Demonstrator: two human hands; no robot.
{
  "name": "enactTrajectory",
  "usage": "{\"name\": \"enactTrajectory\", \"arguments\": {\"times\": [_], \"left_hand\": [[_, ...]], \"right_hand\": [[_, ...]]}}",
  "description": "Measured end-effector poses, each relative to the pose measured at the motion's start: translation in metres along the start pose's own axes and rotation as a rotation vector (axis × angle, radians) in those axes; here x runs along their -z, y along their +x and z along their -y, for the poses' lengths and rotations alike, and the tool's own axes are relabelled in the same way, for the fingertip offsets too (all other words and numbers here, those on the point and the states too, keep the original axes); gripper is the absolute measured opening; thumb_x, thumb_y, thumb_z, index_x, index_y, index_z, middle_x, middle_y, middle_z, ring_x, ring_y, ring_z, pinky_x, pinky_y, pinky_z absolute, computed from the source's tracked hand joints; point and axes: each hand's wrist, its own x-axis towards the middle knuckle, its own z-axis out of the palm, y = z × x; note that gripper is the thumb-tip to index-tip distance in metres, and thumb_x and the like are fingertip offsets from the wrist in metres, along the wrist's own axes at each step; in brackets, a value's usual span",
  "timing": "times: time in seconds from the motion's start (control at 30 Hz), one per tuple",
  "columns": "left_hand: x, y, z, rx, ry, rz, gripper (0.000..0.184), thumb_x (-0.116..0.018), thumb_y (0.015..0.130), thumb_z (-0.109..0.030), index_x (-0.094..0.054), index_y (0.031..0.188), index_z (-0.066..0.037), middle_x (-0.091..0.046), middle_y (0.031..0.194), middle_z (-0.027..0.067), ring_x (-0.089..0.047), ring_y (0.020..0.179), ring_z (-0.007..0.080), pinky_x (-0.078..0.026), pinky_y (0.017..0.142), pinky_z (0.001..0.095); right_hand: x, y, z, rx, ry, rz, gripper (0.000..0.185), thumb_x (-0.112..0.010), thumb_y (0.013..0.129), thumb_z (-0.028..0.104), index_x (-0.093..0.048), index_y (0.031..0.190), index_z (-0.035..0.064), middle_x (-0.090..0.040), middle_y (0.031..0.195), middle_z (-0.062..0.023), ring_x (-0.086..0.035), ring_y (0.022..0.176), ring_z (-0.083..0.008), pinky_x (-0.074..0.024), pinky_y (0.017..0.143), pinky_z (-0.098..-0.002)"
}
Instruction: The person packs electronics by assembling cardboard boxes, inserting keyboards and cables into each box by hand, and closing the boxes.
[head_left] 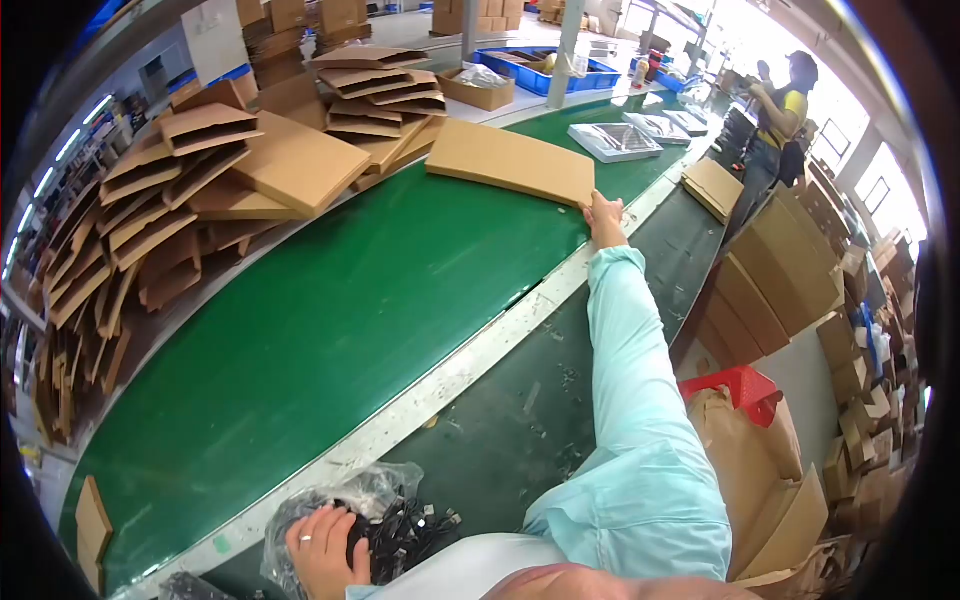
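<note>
My right arm reaches far forward, and my right hand [605, 220] pinches the near right corner of a flat brown cardboard box [510, 162]. That box lies across the green conveyor belt [330, 300]. Close to my body, my left hand [328, 552] is curled over a bundle of black cables [405, 535], with some of the black between its thumb and fingers. A clear plastic bag [385, 482] lies around these cables, on the dark side surface beside the belt.
Stacked open cardboard sleeves [180, 200] line the left side of the belt. Silver plastic-wrapped packs [615, 142] lie beyond the box, near a blue crate [530, 70]. Another carton [712, 190] rests on the right-hand strip. A person [785, 115] stands at the far right.
</note>
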Motion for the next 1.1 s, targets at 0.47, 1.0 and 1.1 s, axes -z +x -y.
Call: {"name": "enactTrajectory", "arguments": {"times": [0.47, 1.0, 1.1], "left_hand": [[-0.008, -0.016, 0.011, -0.067, 0.022, -0.034, 0.031, -0.060, 0.084, -0.020, -0.061, 0.109, -0.002, -0.064, 0.112, 0.0147, -0.056, 0.111, 0.0343, -0.035, 0.101, 0.0509], [0.145, 0.006, -0.034, -0.343, -0.083, -0.140, 0.037, -0.063, 0.089, -0.020, -0.059, 0.121, -0.001, -0.055, 0.131, 0.0193, -0.056, 0.117, 0.0373, -0.040, 0.103, 0.0458], [0.162, 0.010, -0.042, -0.481, -0.293, -0.484, 0.045, -0.054, 0.097, -0.034, -0.054, 0.129, -0.002, -0.049, 0.138, 0.0229, -0.060, 0.113, 0.0341, -0.042, 0.099, 0.0451]], "right_hand": [[0.084, -0.072, 0.058, 0.047, 0.262, 0.403, 0.024, -0.063, 0.095, 0.027, -0.067, 0.099, 0.0038, -0.041, 0.057, 0.0065, -0.033, 0.043, -0.0036, -0.0232, 0.039, -0.0223], [0.043, -0.303, 0.015, -0.357, 0.126, 0.889, 0.025, -0.062, 0.097, 0.032, -0.060, 0.091, 0.0084, -0.038, 0.066, 0.0056, -0.031, 0.049, -0.0042, -0.0234, 0.042, -0.0222], [0.024, -0.341, -0.015, 0.031, -0.032, 0.765, 0.025, -0.065, 0.095, 0.026, -0.062, 0.108, 0.0047, -0.051, 0.069, 0.0011, -0.045, 0.053, -0.0080, -0.0368, 0.047, -0.0258]]}}
